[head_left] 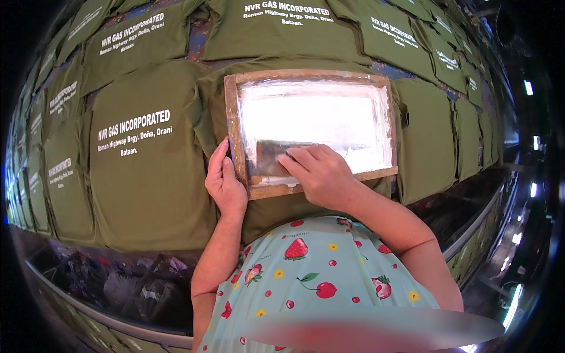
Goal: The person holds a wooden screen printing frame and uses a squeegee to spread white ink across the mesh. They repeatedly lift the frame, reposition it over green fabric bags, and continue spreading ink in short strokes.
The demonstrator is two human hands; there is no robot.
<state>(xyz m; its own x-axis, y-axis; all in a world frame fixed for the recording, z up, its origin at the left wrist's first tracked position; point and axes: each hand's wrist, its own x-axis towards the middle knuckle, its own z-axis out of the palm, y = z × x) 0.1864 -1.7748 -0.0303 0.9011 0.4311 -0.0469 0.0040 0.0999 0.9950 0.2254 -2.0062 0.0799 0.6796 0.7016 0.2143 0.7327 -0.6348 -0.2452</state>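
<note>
A wooden-framed printing screen (309,75), coated with white ink (315,109), lies on an olive-green shirt (294,209) directly in front of me. My left hand (226,182) grips the frame's left side, its fingers closed along the wood. My right hand (318,173) is inside the frame at its lower part, fingers closed on a squeegee (268,153), a dark, blurred flat blade lying across the screen. The part of the shirt beneath the screen is hidden.
Rows of olive shirts with white lettering (141,188) cover the sloping board around the screen, left, right and beyond. A metal rail (118,317) and dark trough with crumpled material (141,285) run below the near edge. A fruit-print garment (318,265) covers my body.
</note>
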